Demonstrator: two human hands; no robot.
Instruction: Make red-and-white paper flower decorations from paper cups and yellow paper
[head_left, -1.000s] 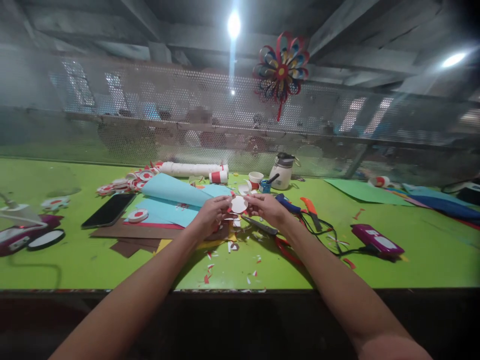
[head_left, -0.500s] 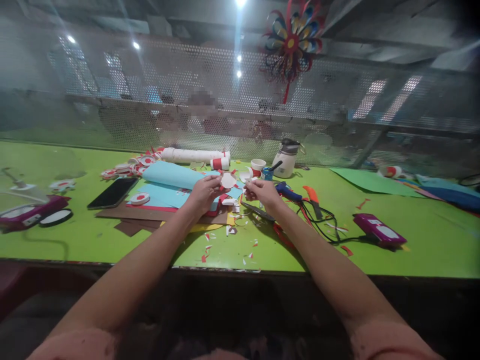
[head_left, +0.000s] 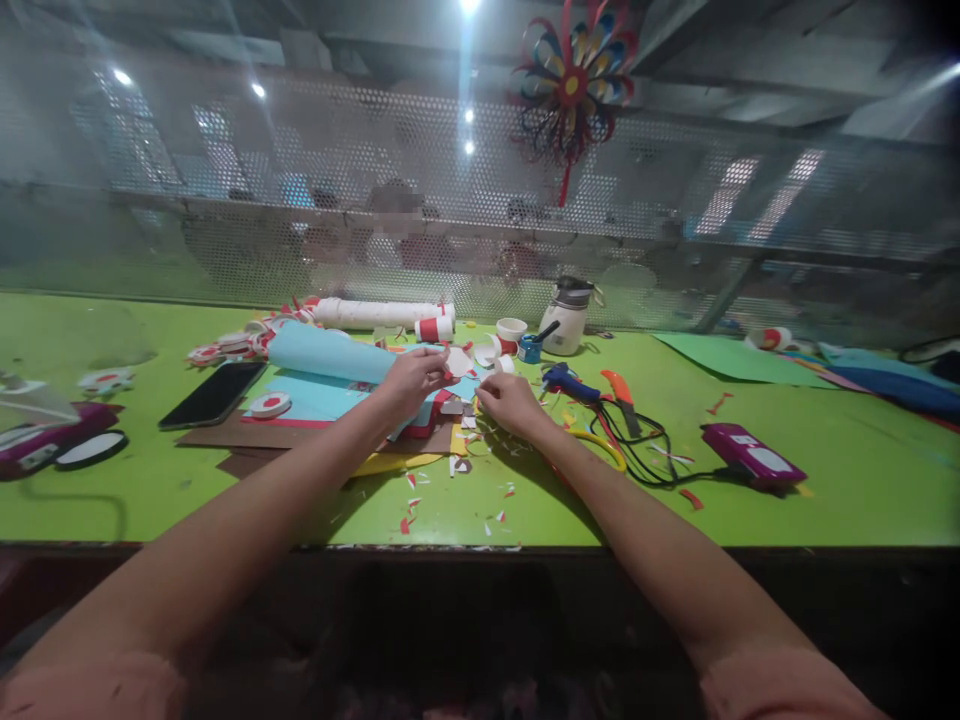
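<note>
My left hand (head_left: 417, 380) pinches a round white paper disc (head_left: 458, 362) with small red tabs at its rim; it looks like a cut paper cup bottom. To its right, my right hand (head_left: 510, 402) is lowered close to the table, fingers curled together. What lies in those fingers, if anything, is hidden. A yellow loop handle (head_left: 611, 447) shows beside my right forearm, the rest of that tool covered by the arm. White paper cup pieces (head_left: 502, 365) sit just behind my right hand. Below both hands lie paper scraps (head_left: 462, 465).
Blue paper (head_left: 322, 352), brown sheets (head_left: 225, 432) and a phone (head_left: 214, 395) lie left. At right are a blue glue gun (head_left: 571, 383), an orange-handled cutter (head_left: 619, 388) and a purple box (head_left: 752, 456) with cable. A bottle (head_left: 565, 318) and blue jar (head_left: 530, 349) stand behind.
My right hand has dropped slightly and moved left, its fingers turned down towards the table. My left hand still holds the disc. The yellow handle now shows by my right forearm.
</note>
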